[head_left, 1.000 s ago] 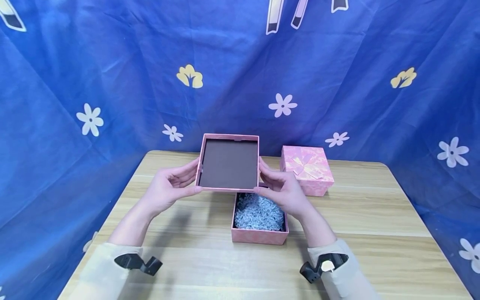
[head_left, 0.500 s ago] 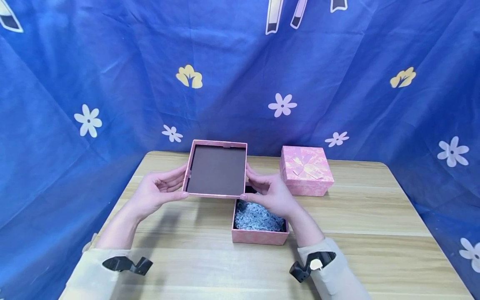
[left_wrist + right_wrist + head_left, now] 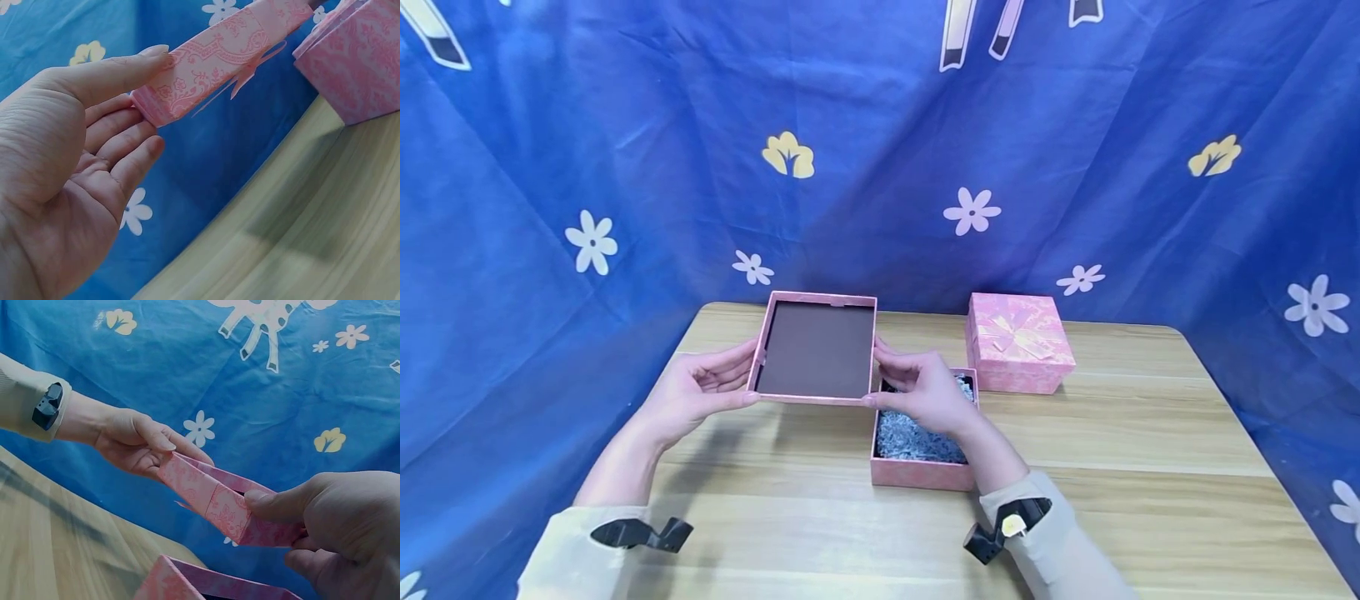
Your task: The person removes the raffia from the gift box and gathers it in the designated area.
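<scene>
Both hands hold a pink box lid (image 3: 816,350) in the air, its dark inner side turned toward the head camera. The left hand (image 3: 688,396) pinches the lid's left side between thumb and fingers; in the left wrist view the patterned lid wall (image 3: 206,69) shows with a pink ribbon (image 3: 244,81) on its underside. At the lid's right side, the right hand (image 3: 921,392) grips the near corner, thumb on the rim. Below and right of the lid stands an open pink box (image 3: 921,475) filled with light-blue shredded paper (image 3: 913,437), partly hidden by the right hand.
A closed pink gift box (image 3: 1021,342) with a ribbon bow stands at the back right of the wooden table (image 3: 1150,433). Behind the table hangs a blue curtain (image 3: 880,167) with flower prints.
Both hands have carried the lid to the left and lower, uncovering the far edge of the open box. The two boxes on the table have stayed put.
</scene>
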A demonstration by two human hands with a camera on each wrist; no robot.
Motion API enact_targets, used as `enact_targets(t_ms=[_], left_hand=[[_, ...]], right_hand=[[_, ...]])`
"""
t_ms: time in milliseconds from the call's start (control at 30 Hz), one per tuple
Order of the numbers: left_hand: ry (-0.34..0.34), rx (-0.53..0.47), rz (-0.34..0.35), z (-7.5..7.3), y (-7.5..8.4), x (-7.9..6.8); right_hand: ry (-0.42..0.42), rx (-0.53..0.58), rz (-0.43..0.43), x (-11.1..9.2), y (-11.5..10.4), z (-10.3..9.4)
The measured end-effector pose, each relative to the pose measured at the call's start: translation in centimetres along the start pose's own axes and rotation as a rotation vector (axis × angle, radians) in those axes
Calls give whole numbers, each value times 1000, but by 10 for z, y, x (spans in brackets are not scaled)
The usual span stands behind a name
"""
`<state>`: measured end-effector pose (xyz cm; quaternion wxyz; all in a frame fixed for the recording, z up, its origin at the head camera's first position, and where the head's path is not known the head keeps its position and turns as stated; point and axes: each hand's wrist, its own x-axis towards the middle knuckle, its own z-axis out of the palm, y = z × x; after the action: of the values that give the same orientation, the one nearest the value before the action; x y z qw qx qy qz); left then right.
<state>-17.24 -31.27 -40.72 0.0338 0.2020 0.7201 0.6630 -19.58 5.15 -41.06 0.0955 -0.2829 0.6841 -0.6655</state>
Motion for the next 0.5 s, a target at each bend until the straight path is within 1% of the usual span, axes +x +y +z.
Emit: enact_targets(t_ms=[233, 367, 500], left_hand=[[-23, -9, 8, -10, -8, -5], [-12, -19, 6, -17, -11, -9], [-6, -6, 4, -24, -13, -12]], right_hand=[[11, 49, 4, 7, 5, 10], [13, 56, 7, 9, 4, 18], [16, 47, 7, 12, 4, 26]])
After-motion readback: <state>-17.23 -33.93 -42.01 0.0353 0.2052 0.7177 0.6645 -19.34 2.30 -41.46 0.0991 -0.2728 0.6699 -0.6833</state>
